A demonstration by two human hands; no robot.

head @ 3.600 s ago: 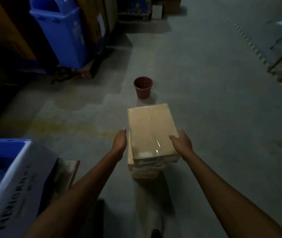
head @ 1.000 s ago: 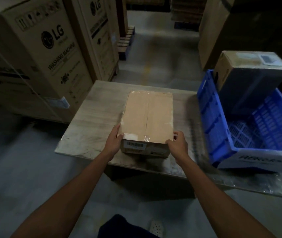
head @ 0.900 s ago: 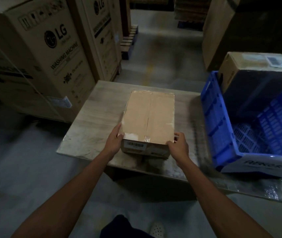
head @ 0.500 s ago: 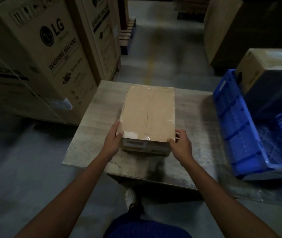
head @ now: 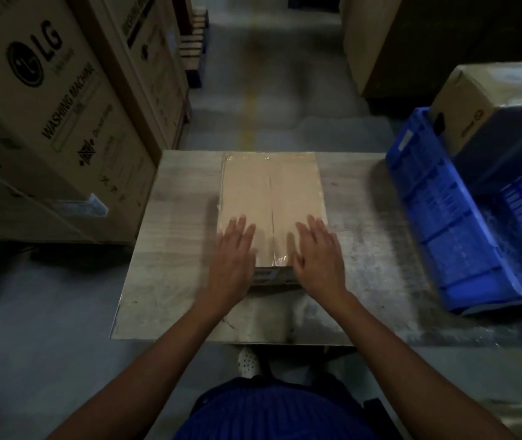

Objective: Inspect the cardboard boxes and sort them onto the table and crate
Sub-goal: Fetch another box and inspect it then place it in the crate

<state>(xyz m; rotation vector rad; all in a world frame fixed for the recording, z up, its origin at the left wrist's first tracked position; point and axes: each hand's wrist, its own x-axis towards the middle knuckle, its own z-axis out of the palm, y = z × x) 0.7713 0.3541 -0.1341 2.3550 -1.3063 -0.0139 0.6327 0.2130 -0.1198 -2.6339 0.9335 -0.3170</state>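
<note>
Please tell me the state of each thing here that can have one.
Taped cardboard box: closed, sealed, lying flat on the table.
Left hand: open, fingers straight over the box top.
Right hand: open, fingers straight over the box top.
Blue crate: on the table, partly filled.
Second cardboard box: closed, standing in the crate.
LG washing machine carton: closed, upright.

We record the cardboard box [head: 270,198] on the table [head: 174,249] as matt brown board, its seam and near edge sealed in glossy clear tape [head: 280,258]. The table top shows pale wood grain, scuffed and dull. The crate [head: 437,223] at the table's right is ribbed blue plastic with a slight sheen. Left of the table, the tall cartons [head: 62,128] are matt printed cardboard.
</note>
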